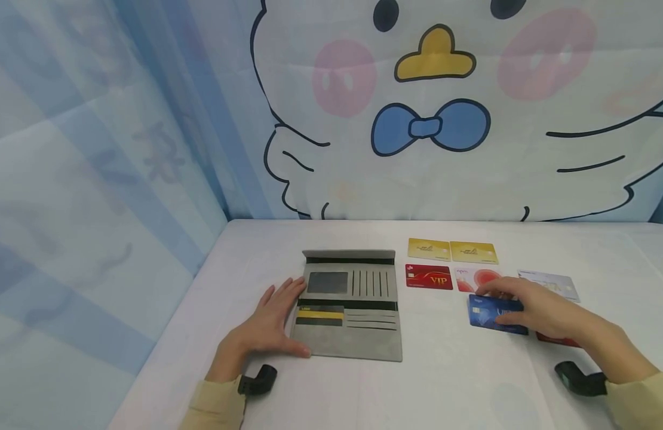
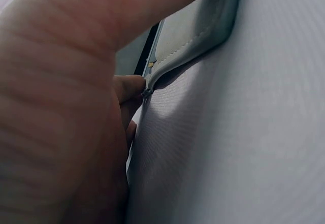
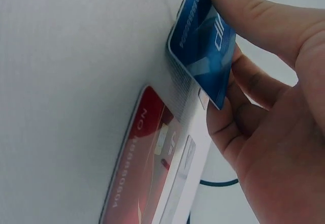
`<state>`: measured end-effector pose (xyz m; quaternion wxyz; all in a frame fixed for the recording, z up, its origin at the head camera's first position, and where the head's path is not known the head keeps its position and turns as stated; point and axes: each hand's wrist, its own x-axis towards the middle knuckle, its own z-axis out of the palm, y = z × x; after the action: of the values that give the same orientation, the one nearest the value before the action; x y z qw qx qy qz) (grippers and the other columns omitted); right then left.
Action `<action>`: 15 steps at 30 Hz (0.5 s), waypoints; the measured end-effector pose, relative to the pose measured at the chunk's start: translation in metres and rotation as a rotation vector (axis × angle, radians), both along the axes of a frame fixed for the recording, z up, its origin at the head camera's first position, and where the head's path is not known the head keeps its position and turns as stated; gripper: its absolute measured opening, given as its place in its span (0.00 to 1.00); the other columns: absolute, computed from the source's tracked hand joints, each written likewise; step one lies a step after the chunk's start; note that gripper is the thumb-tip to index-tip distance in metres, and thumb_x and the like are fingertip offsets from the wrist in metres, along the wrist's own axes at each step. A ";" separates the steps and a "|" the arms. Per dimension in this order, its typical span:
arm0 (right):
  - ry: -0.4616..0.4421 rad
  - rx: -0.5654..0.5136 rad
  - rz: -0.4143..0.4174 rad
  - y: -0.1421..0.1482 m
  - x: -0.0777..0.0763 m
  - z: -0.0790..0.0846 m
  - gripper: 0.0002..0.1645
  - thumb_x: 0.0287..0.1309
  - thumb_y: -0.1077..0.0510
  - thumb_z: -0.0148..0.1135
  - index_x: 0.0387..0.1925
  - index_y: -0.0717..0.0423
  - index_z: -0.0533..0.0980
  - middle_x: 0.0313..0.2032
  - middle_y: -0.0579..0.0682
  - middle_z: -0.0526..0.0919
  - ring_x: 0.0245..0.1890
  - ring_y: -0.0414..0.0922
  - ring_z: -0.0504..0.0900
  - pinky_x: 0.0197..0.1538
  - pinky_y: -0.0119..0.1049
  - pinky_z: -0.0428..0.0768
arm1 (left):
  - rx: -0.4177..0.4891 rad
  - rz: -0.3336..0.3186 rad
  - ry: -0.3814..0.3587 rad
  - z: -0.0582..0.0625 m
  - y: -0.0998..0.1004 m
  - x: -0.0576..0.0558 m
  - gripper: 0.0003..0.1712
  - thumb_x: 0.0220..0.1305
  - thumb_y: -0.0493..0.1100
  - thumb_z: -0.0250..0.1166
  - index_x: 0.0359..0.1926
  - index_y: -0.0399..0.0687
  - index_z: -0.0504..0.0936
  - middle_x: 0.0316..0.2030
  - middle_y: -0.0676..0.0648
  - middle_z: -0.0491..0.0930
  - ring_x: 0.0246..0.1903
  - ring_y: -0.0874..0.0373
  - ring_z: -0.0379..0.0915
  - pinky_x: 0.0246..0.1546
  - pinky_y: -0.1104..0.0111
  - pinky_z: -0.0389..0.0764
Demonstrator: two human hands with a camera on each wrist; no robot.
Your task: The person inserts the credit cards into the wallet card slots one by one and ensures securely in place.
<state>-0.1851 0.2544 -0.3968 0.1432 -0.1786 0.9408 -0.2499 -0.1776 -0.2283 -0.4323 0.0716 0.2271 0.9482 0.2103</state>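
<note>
A grey card wallet (image 1: 364,346) lies unfolded on the table, with a yellow-and-dark card (image 1: 321,315) in its lower left pocket. My left hand (image 1: 269,325) rests along the wallet's left side, fingers extended, thumb at the bottom left corner. In the left wrist view the wallet's stitched edge (image 2: 185,46) shows beside the fingers. My right hand (image 1: 543,307) pinches a blue VIP card (image 1: 484,313) between thumb and fingers. The right wrist view shows this blue card tilted, one edge above the white surface. A red card (image 3: 147,148) lies close by, partly behind the right hand in the head view.
Two gold cards (image 1: 429,249) lie side by side at the back. Below them are a red VIP card (image 1: 429,277) and a pink-and-white card (image 1: 466,280). A silver card (image 1: 559,285) lies behind the right hand. A printed curtain (image 1: 331,173) hangs past the table's far edge.
</note>
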 end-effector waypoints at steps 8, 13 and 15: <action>0.042 0.005 0.044 0.002 -0.004 0.004 0.25 0.53 0.53 0.67 0.54 0.45 0.73 0.44 0.49 0.79 0.43 0.48 0.74 0.47 0.55 0.76 | -0.003 0.000 0.010 0.000 -0.001 0.000 0.72 0.29 0.79 0.66 0.73 0.51 0.49 0.71 0.51 0.47 0.70 0.57 0.32 0.67 0.55 0.32; 0.042 -0.022 0.077 0.001 -0.008 0.006 0.24 0.55 0.55 0.65 0.55 0.45 0.72 0.42 0.46 0.78 0.42 0.47 0.74 0.47 0.53 0.77 | -0.004 -0.001 0.006 -0.001 -0.001 0.000 0.72 0.29 0.79 0.66 0.73 0.51 0.49 0.71 0.51 0.47 0.70 0.58 0.32 0.67 0.55 0.32; 0.030 -0.042 0.090 0.000 -0.010 0.007 0.25 0.56 0.56 0.64 0.56 0.46 0.71 0.41 0.45 0.77 0.42 0.45 0.74 0.47 0.48 0.78 | -0.004 -0.001 0.005 -0.001 -0.001 0.000 0.72 0.29 0.79 0.66 0.73 0.51 0.48 0.71 0.52 0.46 0.70 0.58 0.32 0.67 0.55 0.32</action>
<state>-0.1949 0.2549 -0.3902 0.1361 -0.2273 0.9285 -0.2601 -0.1780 -0.2296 -0.4333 0.0695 0.2281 0.9487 0.2078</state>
